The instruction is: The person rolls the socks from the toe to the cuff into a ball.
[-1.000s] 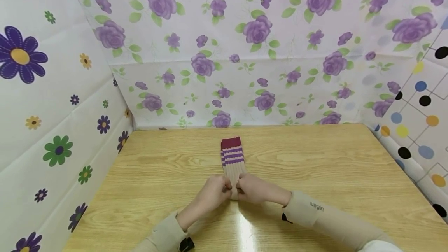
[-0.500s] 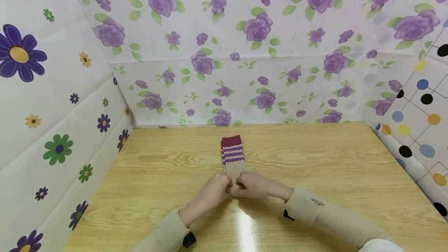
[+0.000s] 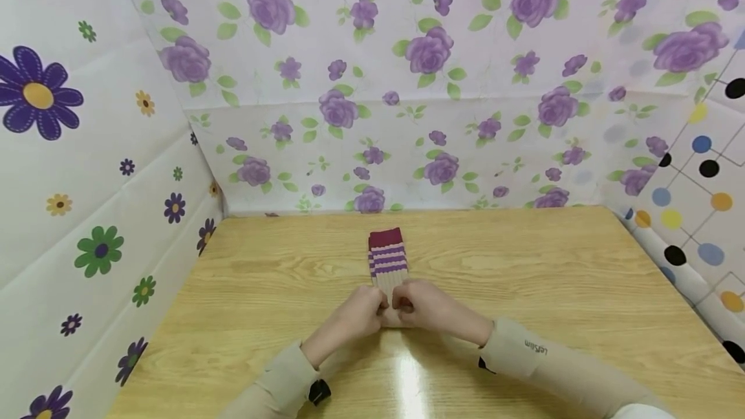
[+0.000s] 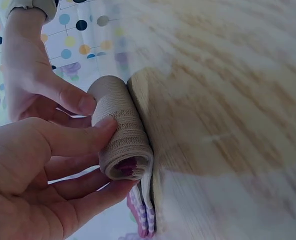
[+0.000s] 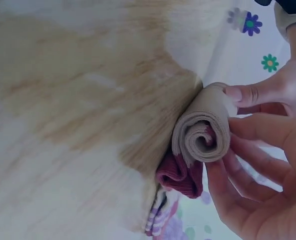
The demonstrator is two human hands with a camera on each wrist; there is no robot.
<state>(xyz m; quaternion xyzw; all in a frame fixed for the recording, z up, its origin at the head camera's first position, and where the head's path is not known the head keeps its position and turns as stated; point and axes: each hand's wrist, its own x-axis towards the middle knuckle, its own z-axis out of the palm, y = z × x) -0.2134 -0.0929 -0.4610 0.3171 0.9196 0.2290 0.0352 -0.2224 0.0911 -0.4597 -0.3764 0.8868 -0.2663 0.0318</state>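
A pair of beige ribbed socks [image 3: 388, 258], with purple stripes and maroon cuffs, lies stacked on the table, cuffs pointing away from me. Its near end is wound into a tight roll [image 4: 120, 125], and a spiral with some maroon inside shows at the roll's end [image 5: 202, 140]. My left hand [image 3: 362, 311] holds the left end of this roll, thumb on the near side and fingers at the end and underneath. At the other end, my right hand [image 3: 423, 304] pinches the roll in the same manner. From the head view the hands hide most of it.
The wooden table [image 3: 524, 264] extends around the socks on all sides. Behind it hangs a cloth with purple roses [image 3: 431, 50]. A flower-print sheet [image 3: 99, 167] borders the left side, and a dotted sheet [image 3: 698, 212] borders the right.
Both hands have moved slightly forward along the socks, toward the cuffs, and the flat beige stretch ahead of them looks a little shorter. The cuffs have stayed in place.
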